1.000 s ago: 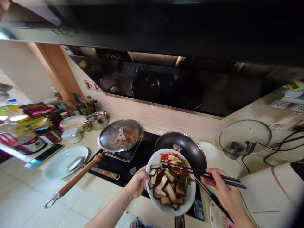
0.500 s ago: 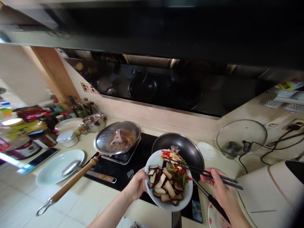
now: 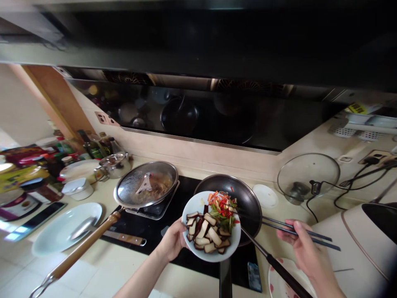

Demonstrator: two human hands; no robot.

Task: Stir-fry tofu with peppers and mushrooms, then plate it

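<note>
Kitchen counter under a black range hood, seen from above the hands. Left hand: curled beneath a white plate, holding it up over the near side of a dark wok. On the plate, brown-skinned tofu slices lay toward the hand, with chopped red and green peppers beyond them.

Right hand: narrowly pinched around black chopsticks. Compared with the earlier frame, the chopsticks had left the food and no longer crossed the plate; their tips had drawn back past its right rim, over the wok. That hand had moved away from the plate, leaving a gap between them.

Left of the left hand, a lidded pan sat on the cooktop, its wooden handle reaching toward the lower left corner. Below the right hand, the wok's black handle ran out of frame beside a floral plate. Just right of that hand stood a white appliance, leaving narrow room.
</note>
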